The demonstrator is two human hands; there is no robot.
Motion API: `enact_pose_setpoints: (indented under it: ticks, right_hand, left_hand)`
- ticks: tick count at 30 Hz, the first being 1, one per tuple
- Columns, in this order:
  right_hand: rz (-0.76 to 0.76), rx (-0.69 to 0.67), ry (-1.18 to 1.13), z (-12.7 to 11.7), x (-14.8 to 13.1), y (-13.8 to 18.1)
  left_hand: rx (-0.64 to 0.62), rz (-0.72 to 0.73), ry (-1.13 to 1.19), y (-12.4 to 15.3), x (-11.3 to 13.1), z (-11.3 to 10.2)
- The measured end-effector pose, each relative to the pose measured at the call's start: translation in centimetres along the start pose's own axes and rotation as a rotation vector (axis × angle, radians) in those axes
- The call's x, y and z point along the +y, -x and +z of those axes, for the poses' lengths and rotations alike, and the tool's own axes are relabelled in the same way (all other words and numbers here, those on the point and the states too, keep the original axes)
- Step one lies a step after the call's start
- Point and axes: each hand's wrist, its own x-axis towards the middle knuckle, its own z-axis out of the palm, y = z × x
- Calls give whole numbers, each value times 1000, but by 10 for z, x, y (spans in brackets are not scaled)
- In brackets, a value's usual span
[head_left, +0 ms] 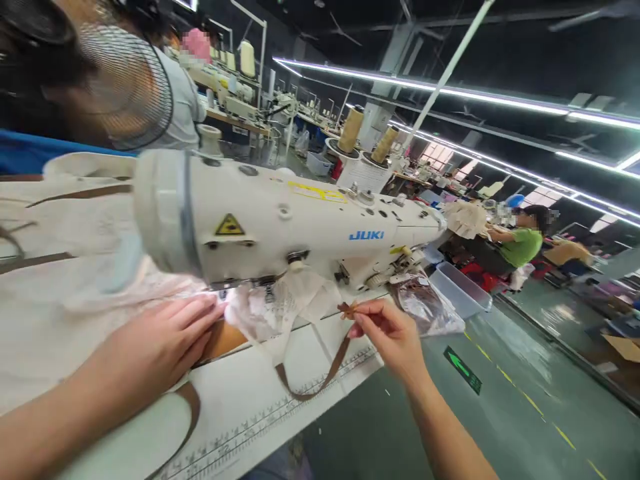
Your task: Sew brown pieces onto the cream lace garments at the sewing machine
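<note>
A white industrial sewing machine (300,220) with a blue maker's name lies across the white work table (260,407), whose near edge carries a printed ruler strip. Cream canvas fabric (55,293) trimmed with brown bands spreads over the table to the left, bulky enough that it needs weighting down. The person's left hand (160,347) lies flat on it, fingers together and stretched toward the needle area, apparently to keep the cloth from sliding. A narrow brown webbing strap (320,373) loops down from under the machine head and back up (slack, sagging over the table edge). The right hand (390,337) pinches the strap's frayed end (347,310) between thumb and fingertips, holding it raised and clear of the cloth.
</note>
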Motion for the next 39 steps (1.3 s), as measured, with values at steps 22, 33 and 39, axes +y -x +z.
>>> enact_pose_setpoints:
  ticks: [22, 33, 39]
  right_hand:
    - [-281, -278, 669, 187, 30, -54]
    - [-243, -291, 198, 184, 42, -63]
    - [-293, -265, 136, 186, 38, -63]
  left_hand:
    - [-38, -69, 38, 4, 6, -11]
    - [-34, -50, 18, 4, 6, -15]
    - [-27, -10, -46, 2, 7, -18]
